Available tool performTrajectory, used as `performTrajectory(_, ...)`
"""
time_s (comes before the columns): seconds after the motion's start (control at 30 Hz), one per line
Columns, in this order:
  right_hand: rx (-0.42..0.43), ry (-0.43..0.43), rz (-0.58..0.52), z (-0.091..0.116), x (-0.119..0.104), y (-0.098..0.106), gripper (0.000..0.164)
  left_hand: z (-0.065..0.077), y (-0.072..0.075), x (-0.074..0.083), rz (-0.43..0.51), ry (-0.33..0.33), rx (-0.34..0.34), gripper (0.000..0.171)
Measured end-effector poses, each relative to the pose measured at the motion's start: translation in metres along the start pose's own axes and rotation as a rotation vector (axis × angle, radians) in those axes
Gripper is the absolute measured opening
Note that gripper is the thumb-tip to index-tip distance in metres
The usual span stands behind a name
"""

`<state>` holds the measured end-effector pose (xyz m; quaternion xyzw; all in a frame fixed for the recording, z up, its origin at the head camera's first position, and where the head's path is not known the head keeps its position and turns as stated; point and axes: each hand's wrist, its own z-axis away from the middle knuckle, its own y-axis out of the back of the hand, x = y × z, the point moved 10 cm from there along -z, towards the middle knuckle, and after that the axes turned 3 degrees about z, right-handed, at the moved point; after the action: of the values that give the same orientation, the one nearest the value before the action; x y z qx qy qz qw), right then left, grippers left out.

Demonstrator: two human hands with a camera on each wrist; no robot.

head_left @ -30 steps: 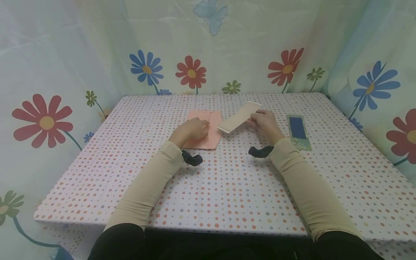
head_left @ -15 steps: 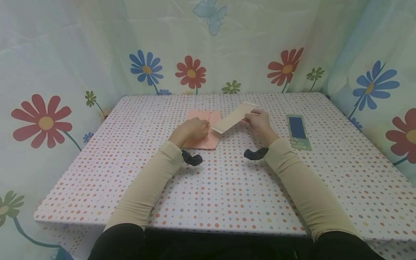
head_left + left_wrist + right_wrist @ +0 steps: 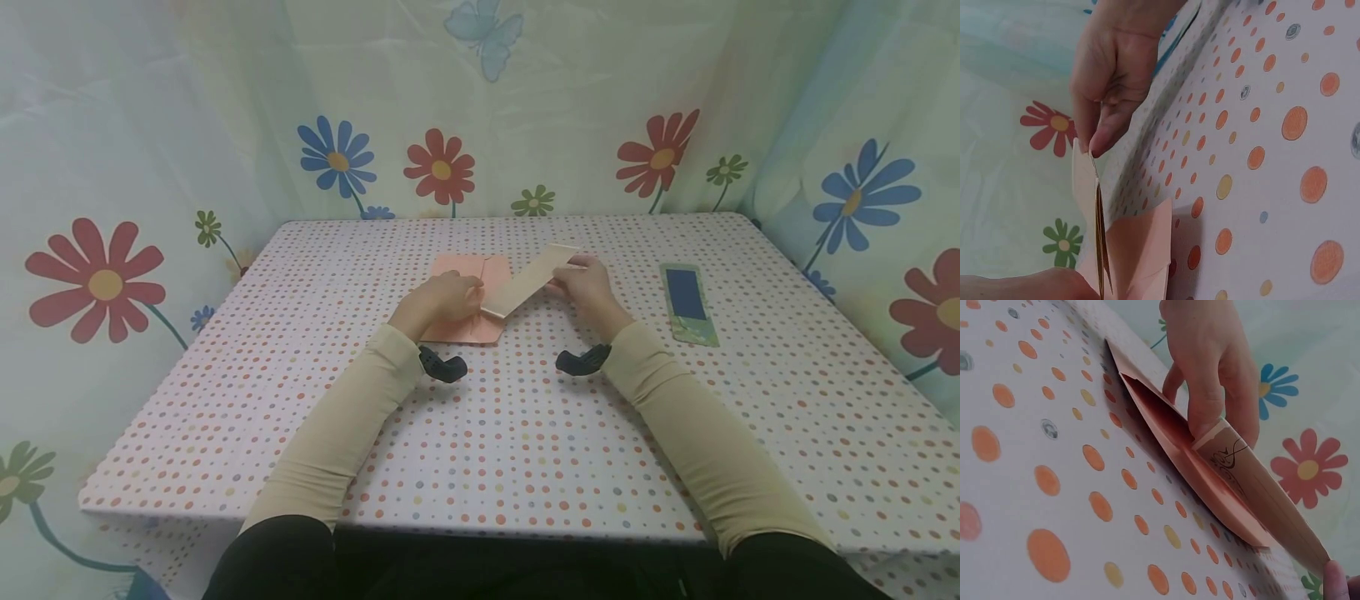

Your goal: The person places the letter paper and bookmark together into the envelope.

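Observation:
A pink envelope (image 3: 467, 265) lies on the table, its mouth spread, as the right wrist view shows its inside (image 3: 1160, 412). My left hand (image 3: 446, 298) holds the envelope's upper layer near the mouth, its fingers partly hidden in the head view. My right hand (image 3: 591, 287) pinches the far end of a folded cream paper (image 3: 531, 282), seen edge-on with several layers in the left wrist view (image 3: 1088, 187). The paper slants down leftward, and its near end, with dark lettering (image 3: 1225, 456), is at the envelope's mouth beside my left thumb.
A green card (image 3: 697, 332) with a dark blue panel lies flat to the right of my right hand. The dotted tablecloth (image 3: 510, 450) covers the table, and a flowered curtain (image 3: 570, 100) hangs behind it. Black wrist mounts (image 3: 442, 367) stick out from both sleeves.
My right hand has moved left and slightly lower with the cream paper, bringing its near end over the envelope beside my left fingers. My left hand and the envelope stay nearly still.

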<state>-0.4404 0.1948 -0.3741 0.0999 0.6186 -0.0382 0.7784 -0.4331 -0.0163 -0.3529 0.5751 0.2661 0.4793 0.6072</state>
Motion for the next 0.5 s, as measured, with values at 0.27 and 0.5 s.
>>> performTrajectory(0.27, -0.031, 0.029, 0.026, 0.003, 0.001, -0.008, 0.053, -0.002, 0.0, 0.001, -0.007, -0.013, 0.001, 0.045)
performTrajectory(0.5, -0.051, 0.021, 0.011, 0.004, 0.002, -0.011, 0.055, -0.002, 0.0, 0.001, -0.015, -0.017, 0.005, 0.046)
